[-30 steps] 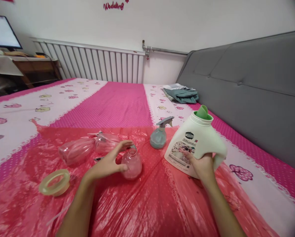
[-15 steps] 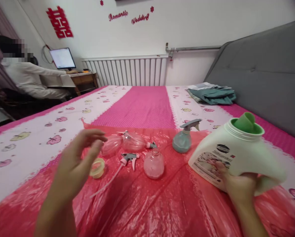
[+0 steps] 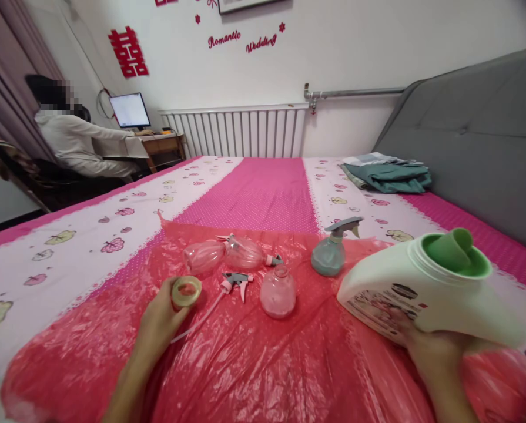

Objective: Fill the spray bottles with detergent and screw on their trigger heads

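Observation:
My right hand [image 3: 434, 352] grips a big white detergent jug [image 3: 425, 294] from below, tilted to the right, its green spout uncapped. My left hand [image 3: 163, 317] is closed on a pale green cap [image 3: 186, 292] near the left of the red plastic sheet [image 3: 254, 364]. A small round pink bottle [image 3: 278, 291] stands open between my hands, with a loose spray head [image 3: 236, 282] and its tube lying beside it. Two clear pink bottles [image 3: 223, 254] lie on their sides behind. A teal spray bottle [image 3: 331, 252] stands upright further back.
The sheet lies on a bed with a pink flowered cover [image 3: 254, 188] and a grey padded headboard [image 3: 474, 147] on the right. Folded teal clothes [image 3: 388, 173] lie at the far end. A person [image 3: 75, 141] sits at a desk with a monitor at the far left.
My left hand let go of the round pink bottle, swung left and closed on the green cap. The jug tilted further right. The view lifted and turned left.

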A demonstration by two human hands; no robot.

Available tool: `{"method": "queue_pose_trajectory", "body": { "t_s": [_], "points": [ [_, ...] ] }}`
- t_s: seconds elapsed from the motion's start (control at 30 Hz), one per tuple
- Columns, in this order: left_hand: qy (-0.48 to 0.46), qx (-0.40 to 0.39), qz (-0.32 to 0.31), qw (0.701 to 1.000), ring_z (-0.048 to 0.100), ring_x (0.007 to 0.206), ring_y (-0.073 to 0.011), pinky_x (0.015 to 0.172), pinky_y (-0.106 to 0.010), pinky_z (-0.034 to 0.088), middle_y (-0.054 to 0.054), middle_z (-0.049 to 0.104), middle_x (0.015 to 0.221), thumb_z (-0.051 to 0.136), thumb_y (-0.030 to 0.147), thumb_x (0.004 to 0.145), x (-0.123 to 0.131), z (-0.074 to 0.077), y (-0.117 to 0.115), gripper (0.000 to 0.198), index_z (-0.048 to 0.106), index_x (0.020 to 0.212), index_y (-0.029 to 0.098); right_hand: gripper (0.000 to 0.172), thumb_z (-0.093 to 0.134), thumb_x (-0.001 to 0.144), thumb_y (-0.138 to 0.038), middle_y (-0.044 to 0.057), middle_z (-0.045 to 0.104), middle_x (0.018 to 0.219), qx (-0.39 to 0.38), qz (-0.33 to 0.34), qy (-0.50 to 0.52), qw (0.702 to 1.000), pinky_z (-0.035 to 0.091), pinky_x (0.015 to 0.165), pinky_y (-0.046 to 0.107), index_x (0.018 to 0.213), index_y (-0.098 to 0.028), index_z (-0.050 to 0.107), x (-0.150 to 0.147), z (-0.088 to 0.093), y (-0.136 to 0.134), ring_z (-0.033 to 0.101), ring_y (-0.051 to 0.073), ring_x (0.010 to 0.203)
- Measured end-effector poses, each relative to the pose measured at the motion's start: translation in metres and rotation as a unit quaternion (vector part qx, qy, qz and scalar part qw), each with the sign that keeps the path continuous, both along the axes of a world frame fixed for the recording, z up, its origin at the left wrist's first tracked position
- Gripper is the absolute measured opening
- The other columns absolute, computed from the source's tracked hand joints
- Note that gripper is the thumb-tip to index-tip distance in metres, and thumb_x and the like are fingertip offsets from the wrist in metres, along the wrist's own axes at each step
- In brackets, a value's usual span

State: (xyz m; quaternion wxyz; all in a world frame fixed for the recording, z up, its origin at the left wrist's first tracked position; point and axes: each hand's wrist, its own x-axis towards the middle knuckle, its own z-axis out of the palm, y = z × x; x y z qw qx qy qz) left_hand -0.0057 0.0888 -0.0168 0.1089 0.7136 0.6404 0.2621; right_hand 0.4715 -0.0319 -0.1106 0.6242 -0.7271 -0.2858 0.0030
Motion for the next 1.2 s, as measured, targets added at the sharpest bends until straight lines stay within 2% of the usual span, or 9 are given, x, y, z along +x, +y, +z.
{"method": "queue_pose_trajectory", "body": {
  "t_s": [0.13,0.27,0.37,0.53,0.67,0.8,1.0,1.1,1.2],
  "points": [
    [0.005,0.076,-0.058,0.995,0.068,0.108,-0.0301,0.088,-0.039,0.054,-0.009,0.069,0.121,0.061,0.044,0.085,0.002,0.018,-0.008,0.045,0.050,0.124,0.025,0.093,0.078,0.044,-0.081,0.017,0.061,0.108,-0.009,-0.007,0.007,1.000,0.046,0.100,0.061,0.106,-0.015,0.057,0.002,-0.003,0.001,0.057,0.037,0.107],
    [-0.001,0.145,-0.126,0.981,0.067,0.111,-0.0306,0.092,-0.043,0.054,-0.009,0.069,0.122,0.066,0.043,0.084,0.021,0.056,-0.012,0.047,0.052,0.124,0.025,0.097,0.077,0.036,-0.086,0.019,0.061,0.106,-0.018,-0.010,0.018,1.000,0.045,0.102,0.058,0.100,-0.015,0.057,0.002,0.001,0.004,0.056,0.038,0.107],
    [-0.009,0.175,-0.203,0.963,0.065,0.113,-0.0280,0.093,-0.040,0.053,-0.007,0.067,0.124,0.068,0.041,0.086,0.064,0.095,-0.008,0.047,0.052,0.126,0.026,0.102,0.079,0.029,-0.083,0.020,0.062,0.103,-0.024,-0.005,0.028,0.999,0.046,0.100,0.059,0.101,-0.013,0.057,0.001,0.005,0.007,0.057,0.039,0.104],
    [0.029,0.222,-0.327,0.918,0.065,0.108,-0.0244,0.091,-0.036,0.051,-0.007,0.066,0.119,0.072,0.029,0.081,0.162,0.164,0.002,0.046,0.054,0.123,0.021,0.101,0.076,0.038,-0.081,0.021,0.063,0.105,-0.022,0.012,0.028,0.999,0.049,0.098,0.057,0.106,-0.010,0.057,-0.002,0.018,0.011,0.061,0.038,0.100],
    [0.107,0.256,-0.421,0.864,0.063,0.106,-0.0257,0.087,-0.037,0.050,-0.008,0.063,0.123,0.073,0.029,0.081,0.224,0.203,0.001,0.064,0.044,0.138,0.025,0.100,0.080,0.037,-0.076,0.022,0.062,0.106,-0.012,0.011,0.031,0.999,0.056,0.086,0.046,0.108,-0.009,0.057,-0.008,0.031,0.012,0.060,0.037,0.103],
    [0.138,0.247,-0.487,0.826,0.065,0.100,-0.0242,0.081,-0.034,0.050,-0.007,0.066,0.117,0.075,0.028,0.079,0.262,0.223,-0.005,0.071,0.038,0.140,0.027,0.095,0.081,0.041,-0.075,0.020,0.064,0.103,-0.003,0.031,0.042,0.999,0.056,0.081,0.042,0.106,-0.009,0.060,-0.013,0.037,0.011,0.061,0.034,0.101],
    [0.187,0.247,-0.569,0.762,0.064,0.100,-0.0228,0.080,-0.032,0.047,-0.002,0.068,0.107,0.073,0.031,0.083,0.298,0.242,-0.012,0.033,0.062,0.114,0.027,0.101,0.081,0.046,-0.073,0.018,0.064,0.109,0.007,0.075,0.052,0.996,0.054,0.091,0.046,0.120,-0.009,0.059,-0.016,0.037,0.009,0.062,0.033,0.102],
    [0.204,0.233,-0.597,0.740,0.064,0.099,-0.0205,0.079,-0.030,0.046,-0.002,0.069,0.104,0.070,0.032,0.088,0.310,0.244,-0.021,0.023,0.067,0.110,0.026,0.109,0.082,0.047,-0.070,0.019,0.060,0.120,0.000,0.088,0.060,0.994,0.049,0.100,0.052,0.133,-0.009,0.053,-0.017,0.038,0.008,0.059,0.035,0.110],
    [0.224,0.228,-0.598,0.735,0.065,0.093,-0.0195,0.071,-0.029,0.045,-0.002,0.068,0.101,0.067,0.034,0.091,0.316,0.236,-0.031,0.017,0.069,0.105,0.025,0.115,0.083,0.047,-0.069,0.019,0.057,0.125,-0.009,0.097,0.067,0.993,0.045,0.105,0.054,0.140,-0.010,0.048,-0.017,0.039,0.007,0.056,0.036,0.116]
  ]
}}
